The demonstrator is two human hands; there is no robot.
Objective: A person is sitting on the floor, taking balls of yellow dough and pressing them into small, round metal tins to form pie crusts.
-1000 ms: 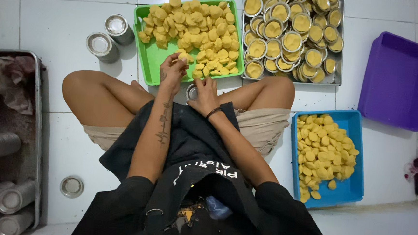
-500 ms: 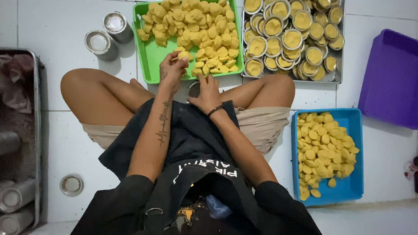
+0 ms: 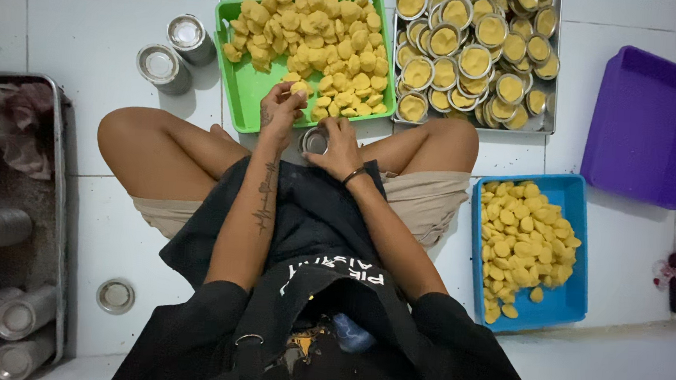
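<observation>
I sit cross-legged on a white tiled floor. My left hand (image 3: 282, 104) reaches over the near edge of the green tray (image 3: 243, 98) and pinches a yellow dough piece (image 3: 300, 88). The tray is heaped with several more yellow dough pieces (image 3: 316, 32). My right hand (image 3: 339, 147) is closed around a small round metal tin (image 3: 315, 140) held just in front of my shins, below the green tray.
A metal tray (image 3: 548, 126) of several dough-filled tins lies at the back right. A blue tray (image 3: 573, 302) of yellow pieces sits by my right knee, with a purple tub (image 3: 644, 126) beyond it. Two metal cans (image 3: 176, 51) stand at the back left. A metal tray (image 3: 59, 196) with stacked tins lies left. A lone lid (image 3: 116, 295) rests on the floor.
My left hand has moved slightly left and lifted a dough piece off the green tray's near edge. My right hand still holds the tin in the same spot.
</observation>
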